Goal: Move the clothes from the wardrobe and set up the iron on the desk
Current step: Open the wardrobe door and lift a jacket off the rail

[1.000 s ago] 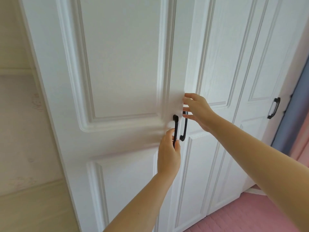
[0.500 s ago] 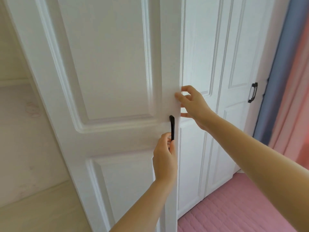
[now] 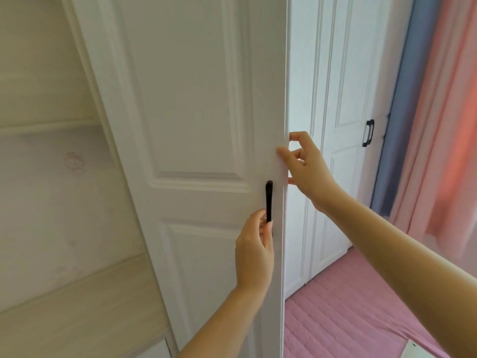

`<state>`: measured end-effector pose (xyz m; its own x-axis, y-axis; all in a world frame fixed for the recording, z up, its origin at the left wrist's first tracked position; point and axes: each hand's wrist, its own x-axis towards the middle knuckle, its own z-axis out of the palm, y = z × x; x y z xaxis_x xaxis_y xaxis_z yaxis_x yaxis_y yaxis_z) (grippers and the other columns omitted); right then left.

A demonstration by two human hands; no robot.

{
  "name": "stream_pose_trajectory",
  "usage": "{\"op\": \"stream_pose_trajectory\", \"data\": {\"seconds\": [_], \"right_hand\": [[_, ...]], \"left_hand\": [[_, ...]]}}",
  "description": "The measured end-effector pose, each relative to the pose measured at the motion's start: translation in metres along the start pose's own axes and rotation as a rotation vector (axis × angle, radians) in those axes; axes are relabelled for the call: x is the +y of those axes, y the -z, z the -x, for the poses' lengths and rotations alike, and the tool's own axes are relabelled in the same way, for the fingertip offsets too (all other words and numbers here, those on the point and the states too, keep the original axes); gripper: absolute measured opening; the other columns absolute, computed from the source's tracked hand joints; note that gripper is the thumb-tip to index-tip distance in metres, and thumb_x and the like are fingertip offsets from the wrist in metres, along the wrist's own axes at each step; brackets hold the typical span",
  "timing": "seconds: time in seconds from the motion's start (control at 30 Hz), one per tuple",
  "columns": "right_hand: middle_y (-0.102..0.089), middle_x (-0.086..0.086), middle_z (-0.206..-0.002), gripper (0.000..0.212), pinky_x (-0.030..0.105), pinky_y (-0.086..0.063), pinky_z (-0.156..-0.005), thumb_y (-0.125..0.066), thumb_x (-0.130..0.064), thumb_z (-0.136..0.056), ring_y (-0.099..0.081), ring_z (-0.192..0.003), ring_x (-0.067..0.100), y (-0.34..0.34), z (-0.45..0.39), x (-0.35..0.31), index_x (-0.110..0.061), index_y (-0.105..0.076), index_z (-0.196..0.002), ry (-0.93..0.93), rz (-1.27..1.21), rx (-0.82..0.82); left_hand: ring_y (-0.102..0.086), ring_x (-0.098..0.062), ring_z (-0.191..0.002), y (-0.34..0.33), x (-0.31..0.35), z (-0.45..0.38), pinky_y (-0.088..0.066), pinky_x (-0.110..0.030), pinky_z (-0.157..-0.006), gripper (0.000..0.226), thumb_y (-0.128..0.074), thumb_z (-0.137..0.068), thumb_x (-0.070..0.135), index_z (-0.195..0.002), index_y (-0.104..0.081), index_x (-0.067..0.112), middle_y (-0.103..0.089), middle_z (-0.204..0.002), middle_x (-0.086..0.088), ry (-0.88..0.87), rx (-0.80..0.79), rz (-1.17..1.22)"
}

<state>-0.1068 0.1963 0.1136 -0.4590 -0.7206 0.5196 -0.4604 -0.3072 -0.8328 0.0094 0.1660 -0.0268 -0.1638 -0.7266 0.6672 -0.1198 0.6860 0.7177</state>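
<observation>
We saw the white panelled wardrobe door [image 3: 196, 125] filling the middle of the frame, swung out so that its free edge ran as a straight vertical line just right of centre. A slim black handle [image 3: 269, 201] stood upright near that edge, below the raised upper panel. Our left hand [image 3: 255, 250], rising from the lower centre, had its fingers curled round the lower end of the handle. Our right hand [image 3: 307, 166], coming in from the lower right, pinched the door's free edge just above the handle, thumb on the front face and fingers wrapped behind. To the right of the edge stood another closed white door [image 3: 343, 125] with its own black handle [image 3: 368, 133] at the right of the frame; beyond it hung a blue curtain [image 3: 402, 125] and a pink curtain [image 3: 451, 125]. A pink quilted surface [image 3: 343, 311] lay open in the lower right. At the left, pale wood-grain boards [image 3: 51, 202] ran beside the door. We could see no clothes from this angle.
</observation>
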Motion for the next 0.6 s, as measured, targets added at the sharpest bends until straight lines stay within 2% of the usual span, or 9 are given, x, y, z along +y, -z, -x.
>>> {"op": "stream_pose_trajectory", "data": {"seconds": [0.27, 0.43, 0.5, 0.6], "right_hand": [[-0.061, 0.010, -0.095, 0.032, 0.050, -0.057, -0.071, -0.051, -0.037, -0.095, -0.064, -0.085, 0.029, -0.016, 0.076, -0.049, -0.028, -0.046, -0.125, 0.078, 0.082, -0.065], [-0.059, 0.000, -0.098, 0.042, 0.041, -0.057, -0.079, -0.051, -0.037, -0.095, -0.063, -0.088, 0.018, -0.030, 0.110, -0.072, -0.024, -0.042, -0.134, 0.115, 0.139, -0.119], [-0.059, -0.003, -0.098, 0.036, 0.042, -0.057, -0.082, -0.049, -0.035, -0.096, -0.063, -0.088, 0.017, -0.036, 0.122, -0.079, -0.021, -0.046, -0.130, 0.152, 0.152, -0.146], [-0.056, -0.015, -0.092, 0.012, 0.035, -0.056, -0.081, -0.046, -0.029, -0.098, -0.059, -0.081, 0.009, -0.044, 0.136, -0.089, -0.027, -0.048, -0.110, 0.233, 0.173, -0.188]], "left_hand": [[-0.064, -0.008, -0.097, 0.070, 0.030, 0.054, -0.054, -0.025, -0.084, 0.027, -0.052, -0.096, 0.019, -0.122, -0.059, 0.018, -0.067, -0.107, 0.006, 0.008, 0.017, -0.006], [-0.062, -0.006, -0.094, 0.107, 0.046, 0.077, -0.054, -0.023, -0.082, 0.027, -0.054, -0.096, 0.020, -0.122, -0.058, 0.019, -0.064, -0.107, 0.009, 0.045, 0.071, -0.018], [-0.062, -0.005, -0.095, 0.121, 0.052, 0.083, -0.053, -0.020, -0.082, 0.030, -0.057, -0.094, 0.024, -0.123, -0.057, 0.020, -0.062, -0.109, 0.010, 0.050, 0.077, -0.023], [-0.059, -0.003, -0.102, 0.137, 0.055, 0.093, -0.049, -0.011, -0.084, 0.039, -0.062, -0.089, 0.033, -0.125, -0.055, 0.019, -0.062, -0.114, 0.009, 0.029, 0.073, -0.048]]}}
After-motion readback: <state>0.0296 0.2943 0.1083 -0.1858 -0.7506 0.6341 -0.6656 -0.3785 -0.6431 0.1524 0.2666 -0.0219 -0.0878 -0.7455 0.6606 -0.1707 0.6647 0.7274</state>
